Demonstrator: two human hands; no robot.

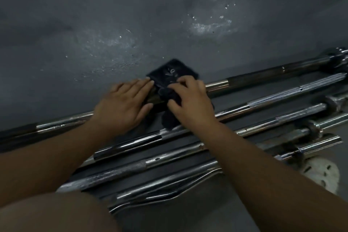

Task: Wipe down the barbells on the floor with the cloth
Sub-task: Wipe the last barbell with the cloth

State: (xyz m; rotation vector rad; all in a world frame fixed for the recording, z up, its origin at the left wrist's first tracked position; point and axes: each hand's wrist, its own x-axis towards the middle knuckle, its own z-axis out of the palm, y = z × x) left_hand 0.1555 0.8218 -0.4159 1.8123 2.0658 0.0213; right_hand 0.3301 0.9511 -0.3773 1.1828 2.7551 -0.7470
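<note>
Several chrome barbells lie side by side on the dark floor, running from lower left to upper right. A black cloth (172,75) is draped over the farthest barbell (263,79) near its middle. My right hand (190,100) grips a bunched part of the cloth with curled fingers. My left hand (123,106) lies flat beside it, with straight fingertips touching the cloth's left edge and the bar beneath. Another barbell (273,100) lies just nearer to me.
A grey, scuffed wall or floor surface (169,15) fills the upper view. A pale perforated disc (318,173) sits at the lower right by the bar ends. A curved bar (169,194) lies nearest me. My knee (56,213) is at the bottom left.
</note>
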